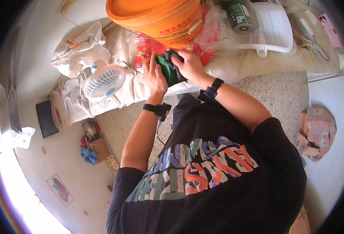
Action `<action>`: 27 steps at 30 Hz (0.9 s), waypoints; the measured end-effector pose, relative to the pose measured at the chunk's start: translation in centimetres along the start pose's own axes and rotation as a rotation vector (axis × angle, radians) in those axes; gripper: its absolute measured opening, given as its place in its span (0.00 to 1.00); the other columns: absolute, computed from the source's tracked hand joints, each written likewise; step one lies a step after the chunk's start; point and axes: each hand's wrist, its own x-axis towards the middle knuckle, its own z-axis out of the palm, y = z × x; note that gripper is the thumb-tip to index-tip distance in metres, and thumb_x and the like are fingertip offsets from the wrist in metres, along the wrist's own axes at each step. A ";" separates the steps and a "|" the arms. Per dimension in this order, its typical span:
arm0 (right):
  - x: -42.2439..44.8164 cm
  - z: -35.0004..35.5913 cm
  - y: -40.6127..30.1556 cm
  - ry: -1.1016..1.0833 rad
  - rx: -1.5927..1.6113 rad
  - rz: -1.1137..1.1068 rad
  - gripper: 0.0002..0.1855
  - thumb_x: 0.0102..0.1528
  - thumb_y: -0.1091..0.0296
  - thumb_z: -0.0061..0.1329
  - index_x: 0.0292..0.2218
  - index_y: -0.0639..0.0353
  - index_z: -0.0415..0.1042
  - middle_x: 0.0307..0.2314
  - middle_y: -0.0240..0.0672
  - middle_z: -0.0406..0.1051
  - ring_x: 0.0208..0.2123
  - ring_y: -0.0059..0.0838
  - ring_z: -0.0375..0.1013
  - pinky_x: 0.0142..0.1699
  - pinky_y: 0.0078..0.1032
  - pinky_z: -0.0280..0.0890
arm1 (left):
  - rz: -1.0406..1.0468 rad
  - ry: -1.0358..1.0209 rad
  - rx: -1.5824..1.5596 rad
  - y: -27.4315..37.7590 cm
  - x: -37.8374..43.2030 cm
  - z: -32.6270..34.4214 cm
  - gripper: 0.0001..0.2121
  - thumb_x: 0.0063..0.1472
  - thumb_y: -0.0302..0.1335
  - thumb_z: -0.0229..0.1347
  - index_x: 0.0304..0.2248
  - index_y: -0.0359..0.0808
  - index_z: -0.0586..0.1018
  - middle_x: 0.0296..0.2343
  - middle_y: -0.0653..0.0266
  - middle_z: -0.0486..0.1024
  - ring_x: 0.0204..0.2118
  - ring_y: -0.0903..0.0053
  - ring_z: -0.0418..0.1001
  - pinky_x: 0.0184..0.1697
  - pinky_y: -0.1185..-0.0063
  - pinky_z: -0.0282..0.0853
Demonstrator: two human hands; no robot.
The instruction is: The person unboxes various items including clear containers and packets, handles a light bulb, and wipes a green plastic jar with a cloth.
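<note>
A green object [166, 70], rounded and partly covered, lies at the table's front edge. My left hand [154, 77] rests along its left side with fingers stretched out and thumb against it. Bunched in my right hand [191, 65] is a black cloth [172, 57], pressed onto the green object's upper right part. Dark fabric also shows below that hand, along the green object's lower right. Beneath and behind is a red printed sheet [141, 55]. Just beyond both hands stands a large orange bucket [157, 20] with a lid and wire handle.
On the left part of the plastic-covered table [233, 63] are a small white fan [105, 83] and a plastic bag [80, 49]. To the right are a green can [240, 17], a white plastic tray [274, 26] and loose wires [312, 46].
</note>
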 end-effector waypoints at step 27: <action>-3.5 -2.2 -0.8 -0.111 -0.178 -0.306 0.28 0.58 0.57 0.59 0.58 0.51 0.73 0.39 0.37 0.70 0.41 0.44 0.72 0.47 0.39 0.67 | 0.040 0.059 -0.145 -0.6 -0.7 -0.3 0.28 0.74 0.46 0.37 0.62 0.36 0.70 0.55 0.44 0.67 0.58 0.48 0.65 0.63 0.63 0.58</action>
